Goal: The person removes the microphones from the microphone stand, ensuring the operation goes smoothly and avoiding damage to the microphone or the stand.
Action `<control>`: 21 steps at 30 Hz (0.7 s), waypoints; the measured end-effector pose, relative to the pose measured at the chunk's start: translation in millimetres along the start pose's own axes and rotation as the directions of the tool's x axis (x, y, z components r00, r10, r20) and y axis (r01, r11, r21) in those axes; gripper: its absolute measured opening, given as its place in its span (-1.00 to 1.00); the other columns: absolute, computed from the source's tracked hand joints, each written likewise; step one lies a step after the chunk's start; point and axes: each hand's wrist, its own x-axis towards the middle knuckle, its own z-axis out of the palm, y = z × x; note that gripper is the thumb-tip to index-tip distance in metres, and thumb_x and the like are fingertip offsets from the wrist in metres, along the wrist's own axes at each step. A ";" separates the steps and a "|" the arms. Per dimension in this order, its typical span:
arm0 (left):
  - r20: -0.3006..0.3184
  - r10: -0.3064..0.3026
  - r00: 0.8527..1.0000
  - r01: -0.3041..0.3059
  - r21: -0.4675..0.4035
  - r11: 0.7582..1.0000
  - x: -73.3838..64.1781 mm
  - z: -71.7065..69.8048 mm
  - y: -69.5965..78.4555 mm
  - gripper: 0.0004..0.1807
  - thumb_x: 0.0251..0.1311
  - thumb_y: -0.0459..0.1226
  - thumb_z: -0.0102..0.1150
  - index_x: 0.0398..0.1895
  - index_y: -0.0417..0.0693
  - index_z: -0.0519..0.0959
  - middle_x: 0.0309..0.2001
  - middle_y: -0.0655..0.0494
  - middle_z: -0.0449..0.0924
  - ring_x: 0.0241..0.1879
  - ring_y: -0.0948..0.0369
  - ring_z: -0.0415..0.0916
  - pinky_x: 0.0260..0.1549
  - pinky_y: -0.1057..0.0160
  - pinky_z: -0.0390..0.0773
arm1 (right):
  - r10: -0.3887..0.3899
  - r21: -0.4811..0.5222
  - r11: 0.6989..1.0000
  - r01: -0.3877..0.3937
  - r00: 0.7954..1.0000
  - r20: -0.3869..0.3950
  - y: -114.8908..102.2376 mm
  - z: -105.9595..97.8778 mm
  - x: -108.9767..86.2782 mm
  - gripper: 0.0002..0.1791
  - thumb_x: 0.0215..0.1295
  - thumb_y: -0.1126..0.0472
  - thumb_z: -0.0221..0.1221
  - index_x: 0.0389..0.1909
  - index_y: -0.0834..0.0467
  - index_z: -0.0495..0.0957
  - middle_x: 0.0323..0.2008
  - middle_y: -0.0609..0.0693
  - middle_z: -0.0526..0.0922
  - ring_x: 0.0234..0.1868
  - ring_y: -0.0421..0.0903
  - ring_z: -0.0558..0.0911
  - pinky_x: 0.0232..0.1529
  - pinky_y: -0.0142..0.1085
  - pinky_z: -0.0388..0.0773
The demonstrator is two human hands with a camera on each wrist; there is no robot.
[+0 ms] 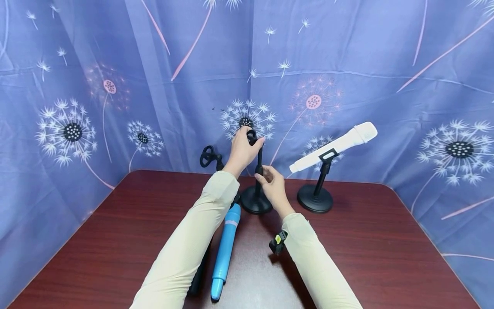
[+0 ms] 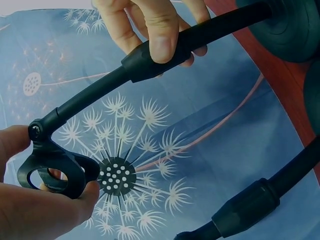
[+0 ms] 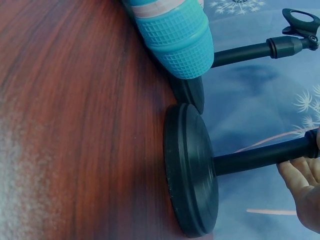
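A black desktop microphone stand (image 1: 256, 203) stands upright on its round base at the back middle of the table. At its top, my left hand (image 1: 242, 150) grips the microphone clip (image 2: 55, 172) between thumb and fingers. Lower down, my right hand (image 1: 275, 187) pinches the thick collar (image 2: 141, 64) of the pole, thumb on one side and fingers on the other. The pole (image 2: 90, 97) extends between the two hands. In the right wrist view the base (image 3: 192, 170) rests flat on the table, and only part of the right hand shows.
Left of it is another black stand (image 1: 209, 156), partly behind my left arm. A blue microphone (image 1: 225, 249) lies in front, a dark one (image 1: 196, 279) beside it under the sleeve. To the right, a white microphone (image 1: 332, 148) sits tilted in a third stand (image 1: 315, 198). A patterned curtain (image 1: 185, 107) hangs behind.
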 end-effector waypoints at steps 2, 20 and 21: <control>-0.001 0.005 1.000 -0.005 0.006 1.000 0.1 0.3 -0.6 -0.49 0.33 -0.07 0.12 0.23 -0.11 0.31 0.16 -0.07 0.36 0.20 -0.01 0.26 0.12 0.02 0.35 | 0.002 0.003 1.000 -0.002 1.000 0.000 -0.4 0.1 0.0 -0.70 0.25 0.33 0.25 0.00 0.27 0.58 -0.19 0.20 0.66 -0.13 0.07 0.64 -0.03 -0.10 0.54; 0.017 -0.010 1.000 0.010 0.004 1.000 -0.8 4.4 -4.6 -0.49 0.34 -0.08 0.10 0.25 -0.09 0.29 0.21 -0.07 0.32 0.24 -0.02 0.25 0.13 0.02 0.36 | 0.006 0.043 0.999 -0.007 1.000 0.030 -3.1 -2.2 -2.0 -0.66 0.28 0.30 0.23 0.06 0.30 0.54 -0.14 0.30 0.65 -0.09 0.18 0.62 -0.01 -0.01 0.49; 0.021 -0.013 1.000 0.013 0.000 1.000 -1.5 4.7 -5.2 -0.50 0.34 -0.09 0.10 0.24 -0.09 0.29 0.20 -0.08 0.32 0.23 -0.02 0.26 0.13 0.01 0.36 | 0.004 0.046 0.999 -0.005 0.999 0.032 -3.0 -2.4 -2.1 -0.65 0.28 0.31 0.23 0.07 0.31 0.54 -0.13 0.31 0.64 -0.08 0.19 0.62 0.00 0.00 0.48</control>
